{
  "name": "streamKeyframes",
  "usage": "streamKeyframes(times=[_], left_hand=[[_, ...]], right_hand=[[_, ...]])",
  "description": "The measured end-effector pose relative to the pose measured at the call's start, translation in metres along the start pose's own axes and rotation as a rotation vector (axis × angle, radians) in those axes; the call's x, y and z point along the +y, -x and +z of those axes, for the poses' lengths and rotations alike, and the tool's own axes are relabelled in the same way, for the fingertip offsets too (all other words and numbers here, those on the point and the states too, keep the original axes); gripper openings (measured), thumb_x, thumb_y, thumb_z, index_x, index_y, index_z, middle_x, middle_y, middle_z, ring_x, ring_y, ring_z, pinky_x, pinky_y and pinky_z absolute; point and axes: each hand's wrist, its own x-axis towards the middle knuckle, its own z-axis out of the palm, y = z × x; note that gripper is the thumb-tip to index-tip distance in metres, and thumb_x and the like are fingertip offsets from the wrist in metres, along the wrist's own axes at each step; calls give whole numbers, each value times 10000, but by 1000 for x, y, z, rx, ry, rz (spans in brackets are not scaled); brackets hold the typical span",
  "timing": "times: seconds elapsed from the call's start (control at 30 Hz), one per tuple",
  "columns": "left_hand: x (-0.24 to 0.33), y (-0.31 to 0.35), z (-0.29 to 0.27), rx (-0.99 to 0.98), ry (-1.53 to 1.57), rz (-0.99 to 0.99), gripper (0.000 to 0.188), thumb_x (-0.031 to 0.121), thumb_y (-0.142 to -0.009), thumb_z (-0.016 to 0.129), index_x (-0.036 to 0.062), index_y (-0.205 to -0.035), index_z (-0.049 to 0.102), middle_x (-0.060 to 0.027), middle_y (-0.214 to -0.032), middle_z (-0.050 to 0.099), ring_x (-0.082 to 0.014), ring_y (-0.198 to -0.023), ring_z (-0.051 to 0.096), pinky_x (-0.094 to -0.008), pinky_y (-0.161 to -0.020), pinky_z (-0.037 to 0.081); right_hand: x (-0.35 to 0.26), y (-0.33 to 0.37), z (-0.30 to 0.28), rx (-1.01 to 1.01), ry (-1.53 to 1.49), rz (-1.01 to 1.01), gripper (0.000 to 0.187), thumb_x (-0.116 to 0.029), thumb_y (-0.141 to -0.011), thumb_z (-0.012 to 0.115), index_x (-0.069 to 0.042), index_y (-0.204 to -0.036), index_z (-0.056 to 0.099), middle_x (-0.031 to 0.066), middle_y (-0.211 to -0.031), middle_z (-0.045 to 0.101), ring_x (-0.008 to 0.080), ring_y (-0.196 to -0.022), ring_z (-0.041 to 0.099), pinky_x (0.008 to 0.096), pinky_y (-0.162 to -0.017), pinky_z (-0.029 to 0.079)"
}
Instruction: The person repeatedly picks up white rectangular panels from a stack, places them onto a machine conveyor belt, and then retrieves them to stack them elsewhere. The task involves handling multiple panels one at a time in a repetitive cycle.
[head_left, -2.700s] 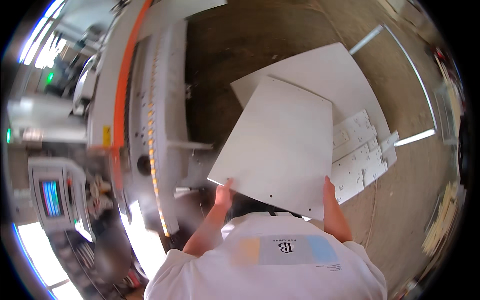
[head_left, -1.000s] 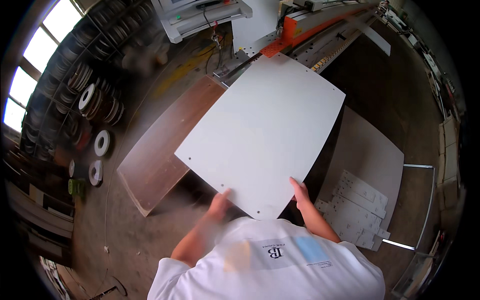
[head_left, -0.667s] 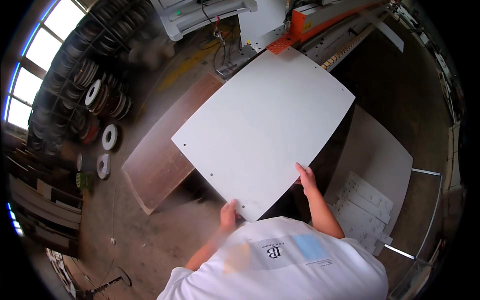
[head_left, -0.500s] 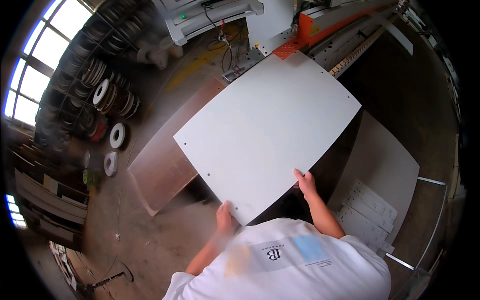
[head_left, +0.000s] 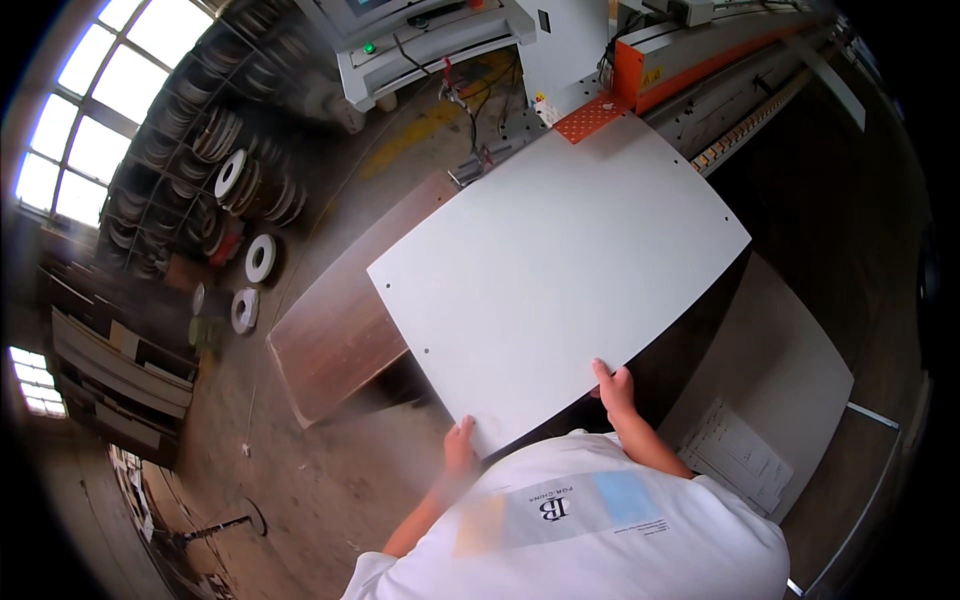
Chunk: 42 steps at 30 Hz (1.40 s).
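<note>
A large white panel [head_left: 560,270] with small dark holes along two opposite edges stretches out in front of me. My left hand [head_left: 460,443] grips its near left corner, the thumb on top and the other fingers mostly hidden beneath. Along the near right edge my right hand [head_left: 614,388] pinches the panel, thumb above and fingers underneath. The far end lies up against an orange perforated plate [head_left: 590,118] on the machine. Below the panel's left side shows a brown board [head_left: 345,320], partly covered.
An orange and grey machine [head_left: 690,60] runs along the far right, beside a grey control console [head_left: 430,50]. Several edge-band rolls [head_left: 240,185] fill a rack at left. Another panel [head_left: 770,380], with smaller drilled pieces [head_left: 738,455] on it, lies low at right.
My view has shifted, so the scene sits slightly lower and farther right. Both hands keep their hold on the white panel, whose far end remains by the orange plate.
</note>
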Motion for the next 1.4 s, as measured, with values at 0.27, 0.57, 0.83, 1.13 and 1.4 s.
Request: streamKeyframes(times=[0.27,0.57,0.83,1.13,1.4], left_hand=[[5,-17,74,35,35,52,430,452,-1020,570,37,-1016,683,-29,-791,639,-109,-629,564,-300,-550,435],[17,-39,144,-74,-10,23,495,506,-1008,563,32,-1078,686,-74,-760,635,-170,-567,583,-318,-490,427],[47,-51,199,-268,-83,20,518,525,-1015,534,40,-1135,673,-85,-805,646,-181,-642,610,-320,-563,479],[59,-70,203,-507,-223,254,386,347,-1050,553,44,-1285,604,-65,-976,712,-145,-815,666,-290,-729,521],[-24,-219,44,-514,-1255,186,495,496,-959,595,81,-1194,730,-196,-1202,711,-341,-1161,657,-433,-993,504]], right_hand=[[-29,-53,-49,-47,-9,46,371,-367,-949,702,-1,-948,640,46,-789,645,142,-621,636,291,-530,547],[-66,-105,-106,-121,-40,15,413,-429,-955,673,-35,-1070,628,60,-900,684,167,-712,675,335,-616,578],[-68,-122,-135,-134,-19,27,511,-554,-950,638,-66,-1095,587,79,-993,701,200,-822,717,351,-661,559],[11,-63,-149,-244,-170,112,784,-711,-937,537,-72,-1386,461,155,-1165,704,258,-951,713,388,-780,554],[184,-19,-191,76,-231,447,849,-719,-946,502,-63,-1477,413,185,-1164,713,276,-892,710,389,-717,546]])
